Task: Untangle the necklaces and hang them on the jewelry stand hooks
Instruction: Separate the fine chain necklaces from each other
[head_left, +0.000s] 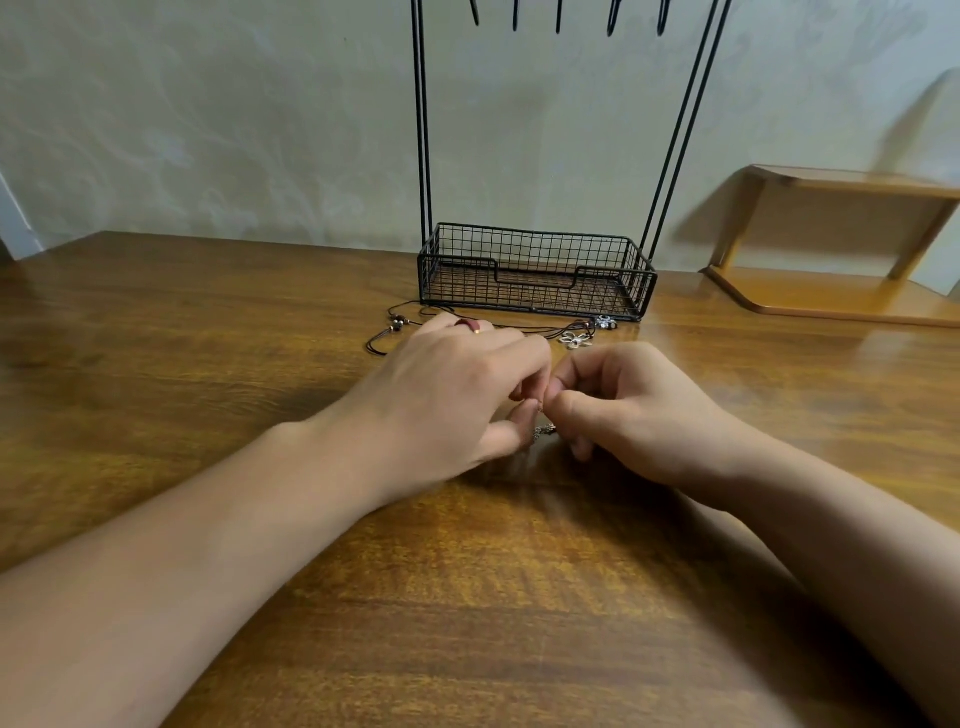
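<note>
Spanning scene: glossy wood-grain table (208, 322), pale wall behind, wooden shelf (841, 234) far right. Left hand (452, 395) and right hand (639, 410) meet at centre, fingertips pinching small silvery chain (544, 430) between them. Beyond hands: dark cord necklaces (410, 322) with beads, flower pendant (575, 340). Black wire stand (535, 270), basket base, hooks above.
</note>
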